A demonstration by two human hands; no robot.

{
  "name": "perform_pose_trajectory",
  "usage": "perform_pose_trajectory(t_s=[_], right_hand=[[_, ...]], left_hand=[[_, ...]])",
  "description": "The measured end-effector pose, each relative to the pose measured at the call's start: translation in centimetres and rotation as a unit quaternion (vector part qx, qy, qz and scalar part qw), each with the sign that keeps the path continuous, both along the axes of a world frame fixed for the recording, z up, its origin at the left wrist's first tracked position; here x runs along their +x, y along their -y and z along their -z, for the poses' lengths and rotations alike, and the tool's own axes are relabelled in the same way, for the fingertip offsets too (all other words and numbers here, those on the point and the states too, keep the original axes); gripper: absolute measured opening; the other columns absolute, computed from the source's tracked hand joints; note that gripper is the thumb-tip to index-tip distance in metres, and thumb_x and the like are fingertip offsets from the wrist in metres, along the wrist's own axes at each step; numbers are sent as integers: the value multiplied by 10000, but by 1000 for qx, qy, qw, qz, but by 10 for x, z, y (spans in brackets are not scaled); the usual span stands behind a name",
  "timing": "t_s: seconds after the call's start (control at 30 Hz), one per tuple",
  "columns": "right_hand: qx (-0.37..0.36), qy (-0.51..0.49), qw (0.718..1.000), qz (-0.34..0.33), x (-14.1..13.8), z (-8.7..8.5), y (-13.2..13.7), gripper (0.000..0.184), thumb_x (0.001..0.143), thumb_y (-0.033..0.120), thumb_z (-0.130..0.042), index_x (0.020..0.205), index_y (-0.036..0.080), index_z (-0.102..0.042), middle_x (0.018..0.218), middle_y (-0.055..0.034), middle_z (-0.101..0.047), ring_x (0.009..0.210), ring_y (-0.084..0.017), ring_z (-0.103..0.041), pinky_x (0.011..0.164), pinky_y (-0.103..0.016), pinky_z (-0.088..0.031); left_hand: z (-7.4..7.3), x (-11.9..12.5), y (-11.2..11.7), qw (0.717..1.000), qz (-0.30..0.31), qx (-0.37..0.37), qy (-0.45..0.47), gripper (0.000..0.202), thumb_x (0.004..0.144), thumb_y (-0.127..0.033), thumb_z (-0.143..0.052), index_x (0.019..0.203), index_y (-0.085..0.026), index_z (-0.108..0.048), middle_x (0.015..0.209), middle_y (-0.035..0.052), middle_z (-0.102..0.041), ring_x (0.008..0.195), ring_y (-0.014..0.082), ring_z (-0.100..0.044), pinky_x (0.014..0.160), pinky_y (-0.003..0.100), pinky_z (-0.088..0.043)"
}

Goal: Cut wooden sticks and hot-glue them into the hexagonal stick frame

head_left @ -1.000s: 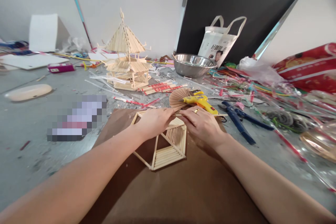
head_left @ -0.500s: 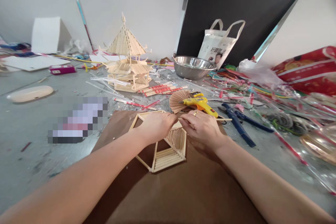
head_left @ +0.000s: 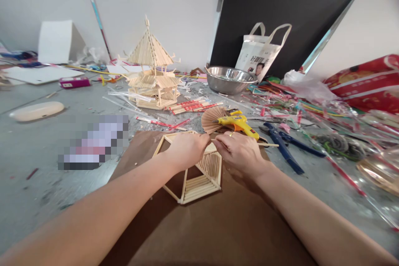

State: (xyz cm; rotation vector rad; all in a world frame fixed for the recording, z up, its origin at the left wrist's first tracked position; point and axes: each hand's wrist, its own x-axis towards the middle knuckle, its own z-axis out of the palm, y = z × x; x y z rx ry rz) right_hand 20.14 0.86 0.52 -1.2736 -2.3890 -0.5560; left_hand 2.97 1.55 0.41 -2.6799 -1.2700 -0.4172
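A hexagonal frame of thin wooden sticks (head_left: 202, 187) lies on a brown board (head_left: 224, 228); some of its sections are filled with parallel sticks. Over its far side, my left hand (head_left: 190, 149) is closed, fingertips pinched and partly hidden. Close beside it, my right hand (head_left: 238, 149), with a ring on one finger, is closed on a thin wooden stick (head_left: 269, 145) whose end juts out to the right. Whether the left fingers grip the stick's other end or the frame, I cannot make out. A yellow glue gun (head_left: 240, 124) lies just beyond the right hand.
A stick pavilion model (head_left: 152, 70) stands behind, near bundled red-tipped sticks (head_left: 193, 106). Blue pliers (head_left: 285, 149) lie right of the board, a blurred-out phone-like object (head_left: 96, 143) left. A metal bowl (head_left: 230, 81), tote bag (head_left: 258, 56) and plastic scraps (head_left: 327, 116) lie farther back.
The stick's free end has shifted slightly to the right with my right hand. My left hand and the hexagonal frame look almost unchanged.
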Motion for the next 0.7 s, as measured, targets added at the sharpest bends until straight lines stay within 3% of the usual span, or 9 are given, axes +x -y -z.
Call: perform_pose_trajectory(t_s=[0.23, 0.4, 0.5, 0.6, 0.7], right_hand=[[-36, -2, 996, -83, 8, -6, -1, 283, 820, 315, -380, 687, 172, -585, 585, -18, -552, 556, -104, -481, 525, -232, -291], [-79, -86, 983, -139, 10, -13, 0, 232, 812, 275, -417, 724, 153, -593, 593, -13, -557, 562, -83, -486, 544, -201, -321], [-100, -106, 984, -104, 10, -17, -1, 251, 815, 286, -409, 705, 157, -595, 614, -14, -581, 579, -84, -503, 544, -200, -322], [-129, -60, 989, -34, 12, -17, -4, 264, 813, 317, -401, 724, 174, -605, 671, -16, -620, 622, -105, -530, 546, -217, -313], [-174, -4, 985, -1, 13, -15, -6, 265, 814, 322, -388, 765, 188, -612, 717, -16, -639, 667, -120, -546, 562, -226, -313]], left_hand=[[-2, -3, -6, 988, 67, -107, 86, 219, 806, -185, -350, 741, -165, -559, 713, 30, -626, 673, 143, -570, 578, 229, -391], [-9, -4, -7, 956, 121, -185, 193, 244, 818, -258, -356, 704, -154, -544, 644, -12, -552, 630, 90, -500, 575, 187, -357], [-17, -6, -6, 933, 127, -265, 208, 279, 812, -332, -353, 711, -149, -537, 616, -21, -523, 603, 81, -470, 562, 180, -345], [-23, -8, -5, 911, 74, -387, 123, 299, 773, -365, -377, 678, -147, -557, 538, -27, -504, 491, 75, -422, 480, 188, -301], [-27, -10, -4, 905, 37, -422, 41, 284, 708, -369, -443, 628, -140, -590, 489, -34, -444, 449, 69, -355, 445, 202, -249]])
